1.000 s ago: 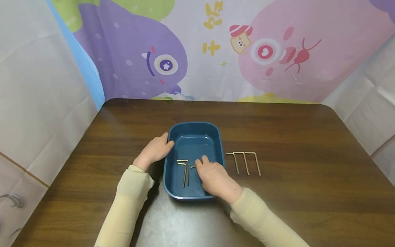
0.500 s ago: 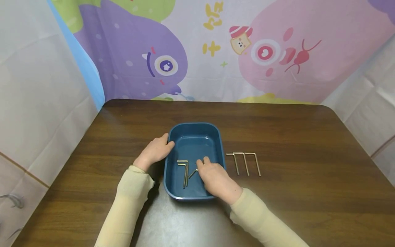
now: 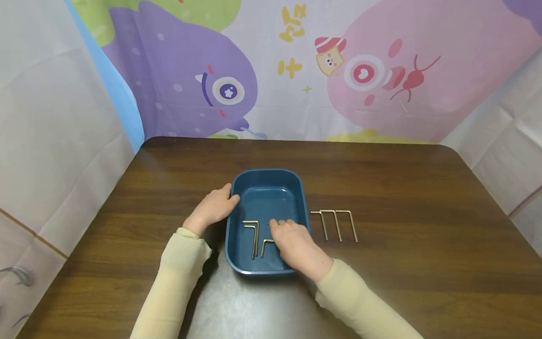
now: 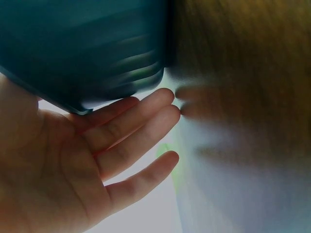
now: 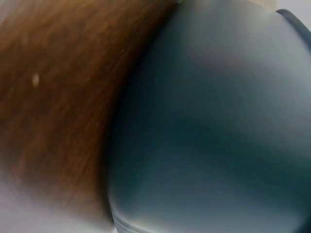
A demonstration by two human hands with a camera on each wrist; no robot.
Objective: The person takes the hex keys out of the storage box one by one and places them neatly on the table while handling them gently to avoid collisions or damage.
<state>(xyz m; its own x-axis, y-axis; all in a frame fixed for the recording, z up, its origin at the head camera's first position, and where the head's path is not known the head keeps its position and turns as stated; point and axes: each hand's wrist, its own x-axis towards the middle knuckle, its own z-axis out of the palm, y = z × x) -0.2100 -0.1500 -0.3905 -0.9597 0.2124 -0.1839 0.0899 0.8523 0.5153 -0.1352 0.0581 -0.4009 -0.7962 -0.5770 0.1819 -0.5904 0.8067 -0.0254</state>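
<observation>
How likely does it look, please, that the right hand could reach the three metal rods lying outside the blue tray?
Probably yes: only the blue tray's right wall seems to stand between the right hand and the three metal rods, so that hand would first need to lift clear.

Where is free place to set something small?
Free: the table right of the outer bent rods, left of the left hand, and the far end of the tray. Crowded: its near half, with inner rods and right hand.
</observation>
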